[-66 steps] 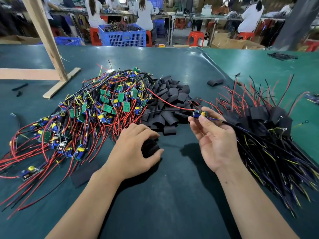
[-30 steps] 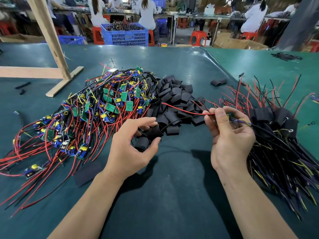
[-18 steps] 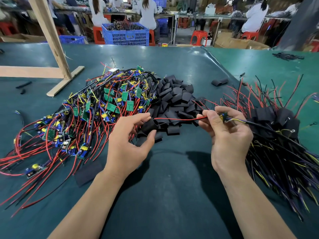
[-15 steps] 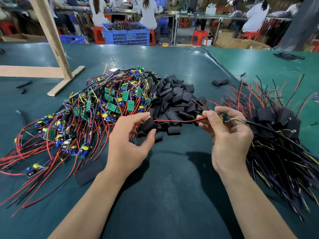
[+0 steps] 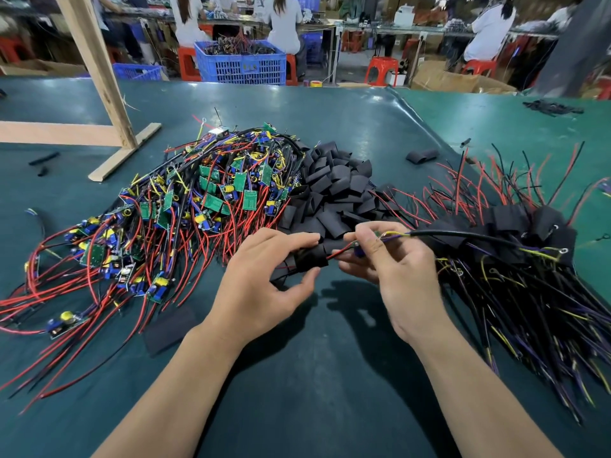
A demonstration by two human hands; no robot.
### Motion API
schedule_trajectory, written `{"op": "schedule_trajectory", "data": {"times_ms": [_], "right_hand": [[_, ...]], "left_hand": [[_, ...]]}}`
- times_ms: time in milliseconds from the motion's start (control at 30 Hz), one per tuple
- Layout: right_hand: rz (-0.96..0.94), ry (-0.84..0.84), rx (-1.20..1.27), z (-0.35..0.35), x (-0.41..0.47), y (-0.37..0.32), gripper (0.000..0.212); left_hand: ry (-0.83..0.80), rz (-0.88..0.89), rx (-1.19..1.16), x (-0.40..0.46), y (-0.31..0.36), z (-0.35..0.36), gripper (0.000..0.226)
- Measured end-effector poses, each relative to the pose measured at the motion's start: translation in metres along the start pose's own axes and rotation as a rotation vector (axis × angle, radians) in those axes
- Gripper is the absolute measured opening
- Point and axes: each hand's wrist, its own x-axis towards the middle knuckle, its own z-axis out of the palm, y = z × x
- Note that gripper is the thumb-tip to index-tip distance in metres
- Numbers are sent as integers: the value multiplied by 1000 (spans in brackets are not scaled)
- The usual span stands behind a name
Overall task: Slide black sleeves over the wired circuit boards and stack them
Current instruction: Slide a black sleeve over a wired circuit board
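Black sleeve [image 5: 310, 257] pinched in left hand [image 5: 261, 285] fingers — right hand [image 5: 396, 269] fingers grip the wired board [image 5: 365, 244] at its mouth.

Even overhead light, sharp centre, wide-angle warp at the edges.
Soft shadows fall on the desk [image 5: 330, 375] just below the left hand [image 5: 261, 289] and right hand [image 5: 396, 276]. Pale sheen along the desk's far edge. Wooden post [image 5: 99, 71] leans from lens distortion. Wires at the desk's right edge smear; background workers soft.
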Motion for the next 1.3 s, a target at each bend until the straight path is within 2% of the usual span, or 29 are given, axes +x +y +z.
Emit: {"op": "schedule_trajectory", "data": {"times_ms": [67, 133, 200, 367, 500, 733, 900, 1100, 1300], "right_hand": [[48, -32, -6, 2, -1, 3, 17], [44, -56, -112, 1, -1, 3, 25], [20, -69, -169, 0, 0, 1, 22], [21, -50, -84, 3, -2, 0, 11], [44, -3, -12, 5, -3, 2, 2], [99, -5, 11, 5, -3, -1, 9], [155, 64, 7, 6, -4, -3, 15], [136, -46, -96, 5, -6, -2, 7], [225, -13, -6, 3, -4, 1, 5]], "left_hand": [[-1, 25, 63, 1, -1, -1, 38], [-3, 58, 146, 1, -1, -2, 36], [-18, 74, 180, 2, 0, -2, 35], [-8, 123, 239, 4, 3, 0, 33], [-8, 90, 186, 3, 6, 0, 37], [-16, -22, 12, 1, 11, 1, 44], [-40, -40, -32, 0, 13, 2, 46], [0, -99, -36, -2, 9, 3, 41], [-49, -198, -151, -2, 9, 6, 48]]}}
